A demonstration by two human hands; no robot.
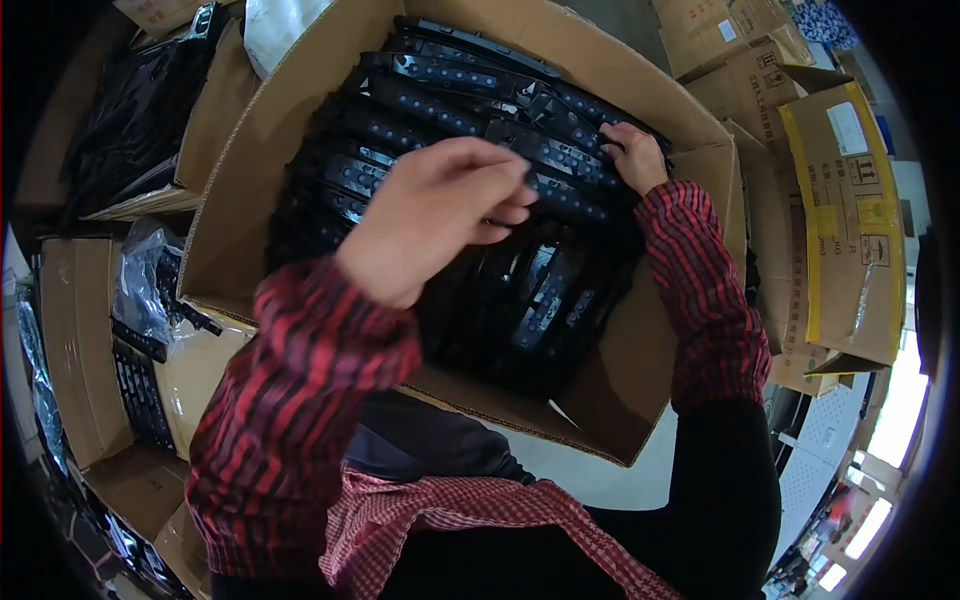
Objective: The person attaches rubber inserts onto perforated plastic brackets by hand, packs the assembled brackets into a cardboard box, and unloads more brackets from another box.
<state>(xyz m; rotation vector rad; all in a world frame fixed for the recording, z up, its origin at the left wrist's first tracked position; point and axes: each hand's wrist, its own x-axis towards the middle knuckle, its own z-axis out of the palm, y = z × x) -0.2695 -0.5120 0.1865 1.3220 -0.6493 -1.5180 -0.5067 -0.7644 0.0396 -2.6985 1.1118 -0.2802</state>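
Observation:
A large open cardboard box (225, 215) holds many long black plastic parts (440, 75) with rows of round dots, lying in overlapping layers. Above the parts, near the box's middle, is my left hand (445, 200), its fingers curled together; whatever they might hold is too small and blurred to name. My right hand (635, 158) reaches over the right side of the parts, fingers bent, with the fingertips at the end of a black strip. Both forearms wear red and black striped sleeves.
At the upper left another box (215, 110) holds black parts. An open carton (85, 350) with black parts and clear plastic (148, 270) stands at the left. Cartons (850, 225) are stacked along the right. Small distant people appear at the lower right.

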